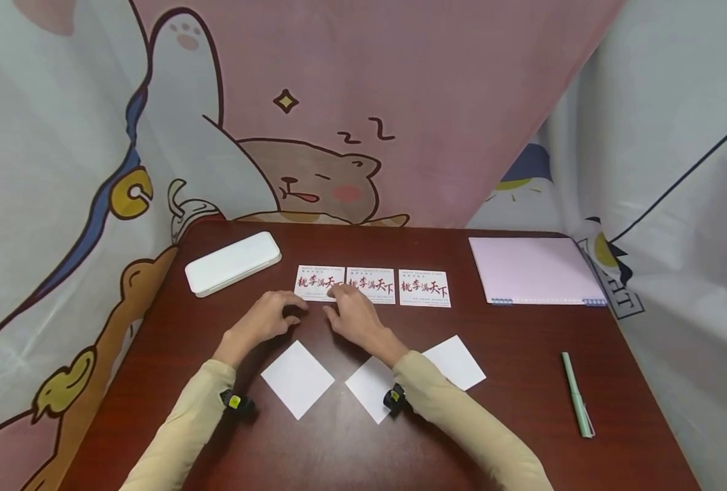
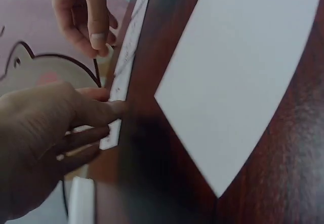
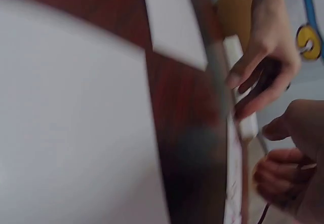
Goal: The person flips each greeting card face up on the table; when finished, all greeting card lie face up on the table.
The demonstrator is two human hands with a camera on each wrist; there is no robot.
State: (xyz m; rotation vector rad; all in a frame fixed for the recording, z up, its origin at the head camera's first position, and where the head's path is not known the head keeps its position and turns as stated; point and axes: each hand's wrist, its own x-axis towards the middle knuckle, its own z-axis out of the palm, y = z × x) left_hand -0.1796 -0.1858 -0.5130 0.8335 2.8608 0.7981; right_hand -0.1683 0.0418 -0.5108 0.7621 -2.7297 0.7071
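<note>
Three printed cards with red Chinese characters lie in a row: the left card (image 1: 314,276), the middle card (image 1: 378,286) and the right card (image 1: 423,289). My left hand (image 1: 266,316) is at the near-left corner of the left card, fingers bent loosely and thumb apart. In the left wrist view its thumb tip (image 2: 117,108) overlaps the card strip; whether it touches is unclear. My right hand (image 1: 356,316) is over the near edges of the left and middle cards, thumb and fingers apart, partly covering both. Nothing shows gripped in it.
Nearer me lie three blank white squares: a left one (image 1: 298,379), a middle one (image 1: 369,390) and a right one (image 1: 458,361), partly under my right forearm. A white case (image 1: 233,264) is back left, a pink pad (image 1: 535,269) back right, a green pen (image 1: 577,395) at right.
</note>
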